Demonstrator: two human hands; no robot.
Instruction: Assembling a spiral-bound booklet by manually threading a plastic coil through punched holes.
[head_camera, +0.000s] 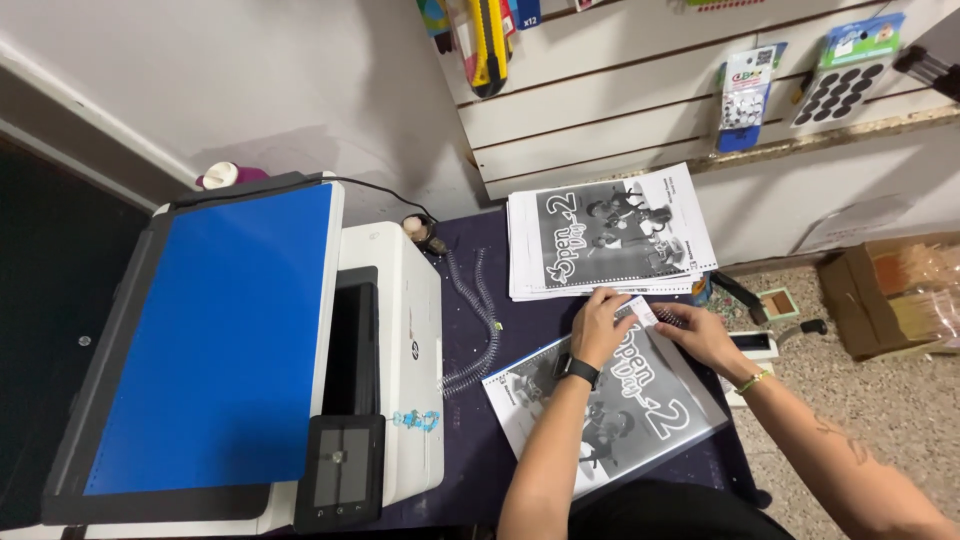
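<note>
A grey printed booklet (640, 400) under a clear cover lies tilted on the dark table (470, 440). My left hand (600, 325), a black watch on its wrist, presses on the booklet's top edge. My right hand (700, 335) pinches a clear spiral binding coil (668, 318) at that same punched edge. A second stack of printed pages (605, 240) with the same grey cover lies just beyond both hands.
A white printer (395, 330) with a blue sheet (225, 330) on its lid fills the left. Loose clear coils (475, 320) lie beside it. A slat wall (640, 90) with hanging stationery rises behind. A cardboard box (890, 295) sits on the floor, right.
</note>
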